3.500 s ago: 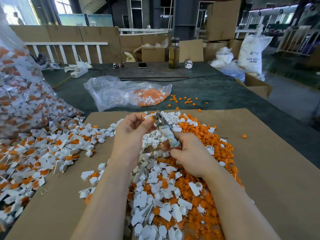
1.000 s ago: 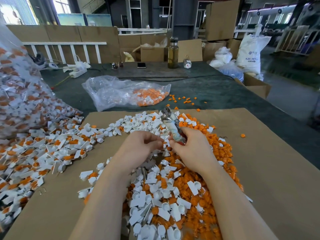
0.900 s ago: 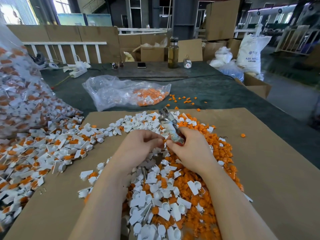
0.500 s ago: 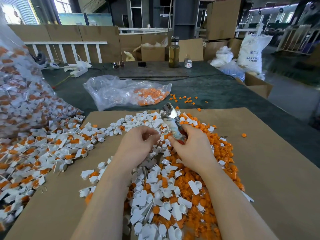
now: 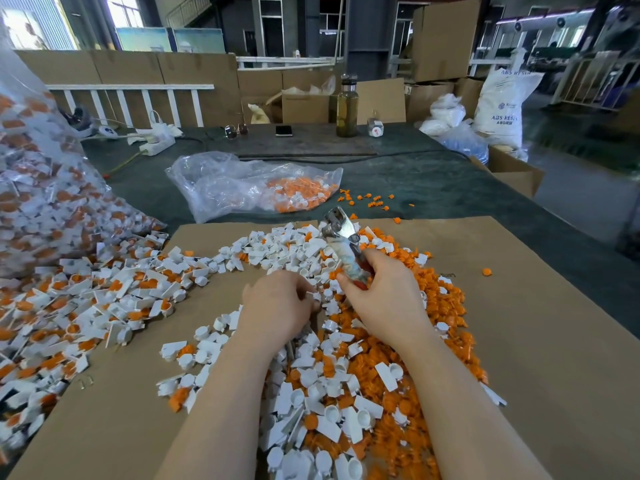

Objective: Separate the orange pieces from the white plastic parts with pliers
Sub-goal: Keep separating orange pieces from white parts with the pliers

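Note:
My right hand (image 5: 384, 299) grips the taped handles of the pliers (image 5: 341, 242), whose metal jaws point up and away over the heap. My left hand (image 5: 277, 306) lies curled low on the pile, its fingertips pinching a small white plastic part (image 5: 316, 295) beside the right hand. Under both hands spreads a heap of white plastic parts (image 5: 294, 251), and loose orange pieces (image 5: 446, 306) lie mostly to the right. At the left lies a spread of white parts with orange pieces still in them (image 5: 86, 306).
A brown cardboard sheet (image 5: 554, 341) covers the green table (image 5: 433, 181). A big clear bag of parts (image 5: 41, 188) bulges at the left; a flatter clear bag (image 5: 249, 185) lies beyond the cardboard. A bottle (image 5: 347, 105), phone (image 5: 284, 130) and boxes stand at the back.
My left hand has dropped from the plier jaws down to the pile and pinched a white part. The pliers have tilted upright, jaws away from the left hand.

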Demonstrator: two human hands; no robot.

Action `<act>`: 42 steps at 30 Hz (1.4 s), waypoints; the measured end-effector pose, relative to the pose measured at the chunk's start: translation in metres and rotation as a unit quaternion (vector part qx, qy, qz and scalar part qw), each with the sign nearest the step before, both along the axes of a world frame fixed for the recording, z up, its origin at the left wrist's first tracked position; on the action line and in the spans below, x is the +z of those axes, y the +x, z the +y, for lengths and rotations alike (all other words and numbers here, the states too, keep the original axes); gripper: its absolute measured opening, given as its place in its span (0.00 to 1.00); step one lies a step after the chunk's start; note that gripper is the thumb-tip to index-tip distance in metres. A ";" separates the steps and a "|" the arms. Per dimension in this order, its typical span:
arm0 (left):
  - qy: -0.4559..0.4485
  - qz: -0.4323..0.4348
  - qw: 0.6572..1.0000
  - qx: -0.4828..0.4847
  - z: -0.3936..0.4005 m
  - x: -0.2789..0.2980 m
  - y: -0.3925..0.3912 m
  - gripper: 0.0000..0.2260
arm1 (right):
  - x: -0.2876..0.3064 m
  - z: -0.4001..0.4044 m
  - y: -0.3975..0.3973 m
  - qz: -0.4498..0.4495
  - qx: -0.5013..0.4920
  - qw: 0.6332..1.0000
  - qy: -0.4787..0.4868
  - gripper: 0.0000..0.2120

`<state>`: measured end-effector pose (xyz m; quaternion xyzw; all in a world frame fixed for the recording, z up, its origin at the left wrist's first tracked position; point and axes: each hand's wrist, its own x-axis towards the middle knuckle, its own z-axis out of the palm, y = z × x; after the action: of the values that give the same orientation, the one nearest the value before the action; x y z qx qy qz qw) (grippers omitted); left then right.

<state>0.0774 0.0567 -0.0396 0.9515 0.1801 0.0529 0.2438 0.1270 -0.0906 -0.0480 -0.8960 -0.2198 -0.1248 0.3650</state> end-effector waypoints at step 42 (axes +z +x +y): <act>-0.420 -0.226 0.879 0.025 -0.019 0.022 -0.007 0.05 | 0.006 0.002 -0.011 -0.063 -0.035 0.992 0.108 0.09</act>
<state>0.0706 0.0379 -0.0175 0.7171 0.1489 0.1917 0.6533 0.1160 -0.0886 -0.0419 -0.8487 -0.1963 -0.2163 0.4409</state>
